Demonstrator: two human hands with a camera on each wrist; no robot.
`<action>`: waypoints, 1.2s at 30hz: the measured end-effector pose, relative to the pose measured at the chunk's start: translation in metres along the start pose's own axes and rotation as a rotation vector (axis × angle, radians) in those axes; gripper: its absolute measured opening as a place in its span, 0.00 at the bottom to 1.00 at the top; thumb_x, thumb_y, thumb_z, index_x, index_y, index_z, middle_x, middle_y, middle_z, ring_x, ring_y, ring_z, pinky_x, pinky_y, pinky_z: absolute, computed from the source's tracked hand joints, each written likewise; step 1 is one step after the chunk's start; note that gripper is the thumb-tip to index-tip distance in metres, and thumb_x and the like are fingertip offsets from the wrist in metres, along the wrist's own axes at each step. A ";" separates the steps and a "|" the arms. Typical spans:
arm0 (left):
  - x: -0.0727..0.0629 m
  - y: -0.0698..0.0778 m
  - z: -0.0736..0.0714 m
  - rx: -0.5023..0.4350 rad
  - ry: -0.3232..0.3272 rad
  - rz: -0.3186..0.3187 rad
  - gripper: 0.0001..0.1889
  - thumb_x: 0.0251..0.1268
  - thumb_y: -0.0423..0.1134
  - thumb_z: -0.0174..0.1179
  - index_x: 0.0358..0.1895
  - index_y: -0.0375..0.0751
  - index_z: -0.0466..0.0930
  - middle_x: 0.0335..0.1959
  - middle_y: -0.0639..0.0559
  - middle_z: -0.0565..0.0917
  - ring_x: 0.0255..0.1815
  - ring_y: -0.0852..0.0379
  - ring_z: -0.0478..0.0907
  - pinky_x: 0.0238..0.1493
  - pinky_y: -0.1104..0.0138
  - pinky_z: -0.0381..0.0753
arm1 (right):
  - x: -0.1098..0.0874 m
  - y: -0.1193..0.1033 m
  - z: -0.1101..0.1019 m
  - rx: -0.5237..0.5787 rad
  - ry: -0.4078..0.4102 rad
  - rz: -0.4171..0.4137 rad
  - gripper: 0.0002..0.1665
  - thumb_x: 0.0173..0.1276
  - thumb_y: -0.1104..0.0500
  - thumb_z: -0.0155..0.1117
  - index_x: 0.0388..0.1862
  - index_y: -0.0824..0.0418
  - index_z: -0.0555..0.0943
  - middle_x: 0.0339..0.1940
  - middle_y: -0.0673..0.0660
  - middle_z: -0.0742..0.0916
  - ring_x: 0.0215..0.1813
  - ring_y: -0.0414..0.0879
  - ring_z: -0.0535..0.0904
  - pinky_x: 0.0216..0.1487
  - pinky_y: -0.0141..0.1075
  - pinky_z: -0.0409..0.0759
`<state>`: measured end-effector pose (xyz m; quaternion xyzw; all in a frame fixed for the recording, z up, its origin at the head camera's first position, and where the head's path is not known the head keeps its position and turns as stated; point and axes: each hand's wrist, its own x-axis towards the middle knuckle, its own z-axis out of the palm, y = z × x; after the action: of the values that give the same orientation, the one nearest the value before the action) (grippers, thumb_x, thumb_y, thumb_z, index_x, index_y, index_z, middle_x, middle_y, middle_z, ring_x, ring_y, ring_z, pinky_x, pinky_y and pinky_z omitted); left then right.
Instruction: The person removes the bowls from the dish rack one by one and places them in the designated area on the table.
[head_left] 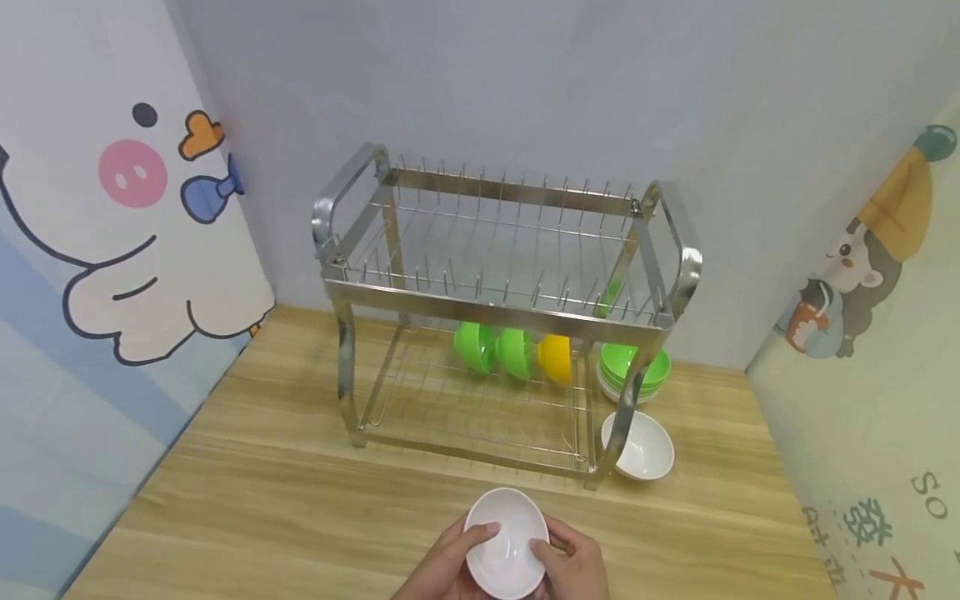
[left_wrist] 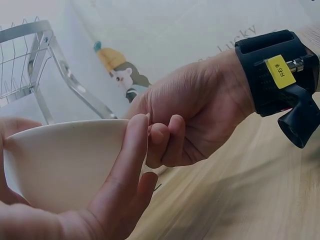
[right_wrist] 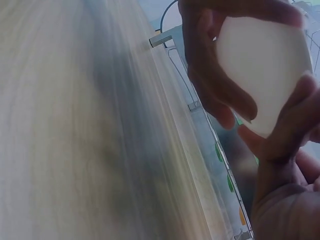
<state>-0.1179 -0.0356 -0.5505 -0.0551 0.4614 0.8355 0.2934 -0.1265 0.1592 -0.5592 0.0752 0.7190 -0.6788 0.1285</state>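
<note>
A white bowl [head_left: 510,554] is held between both hands in front of the dish rack, its hollow facing the head camera. My left hand [head_left: 452,560] grips its left side, thumb over the rim on the inner wall and fingers behind. On the opposite side my right hand [head_left: 576,564] pinches the rim, thumb inside the bowl. The left wrist view shows the bowl's smooth outer wall [left_wrist: 65,160] with fingers along it. In the right wrist view the fingers of both hands spread around the bowl's outside [right_wrist: 262,70].
A two-tier metal dish rack [head_left: 495,315] stands behind the hands. Two green bowls [head_left: 474,346] and a yellow bowl [head_left: 555,360] stand tilted on its lower tier. To the right are stacked bowls with green ones on top [head_left: 636,367] and another white bowl [head_left: 648,447], partly behind the rack's leg.
</note>
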 end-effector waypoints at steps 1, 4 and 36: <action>0.000 0.000 0.001 0.002 0.003 -0.002 0.39 0.80 0.47 0.53 0.83 0.35 0.48 0.57 0.40 0.80 0.52 0.49 0.85 0.50 0.53 0.92 | 0.000 -0.001 0.000 0.006 0.002 0.012 0.33 0.64 0.69 0.65 0.68 0.80 0.74 0.52 0.79 0.88 0.23 0.40 0.85 0.23 0.31 0.86; 0.000 0.002 0.003 0.008 0.012 -0.005 0.37 0.79 0.48 0.54 0.82 0.36 0.51 0.55 0.39 0.81 0.49 0.47 0.86 0.47 0.52 0.93 | 0.000 -0.001 -0.001 0.014 0.020 0.038 0.34 0.64 0.68 0.65 0.69 0.78 0.74 0.51 0.75 0.90 0.13 0.37 0.77 0.14 0.27 0.76; -0.004 0.040 -0.007 0.202 -0.044 0.125 0.32 0.85 0.52 0.48 0.79 0.33 0.59 0.69 0.32 0.72 0.62 0.43 0.83 0.56 0.48 0.90 | -0.001 -0.015 -0.071 0.017 0.321 0.084 0.33 0.69 0.70 0.63 0.73 0.76 0.71 0.44 0.59 0.93 0.14 0.39 0.75 0.15 0.30 0.75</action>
<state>-0.1373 -0.0594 -0.5233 0.0220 0.5393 0.8023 0.2549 -0.1354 0.2291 -0.5414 0.2139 0.7208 -0.6581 0.0395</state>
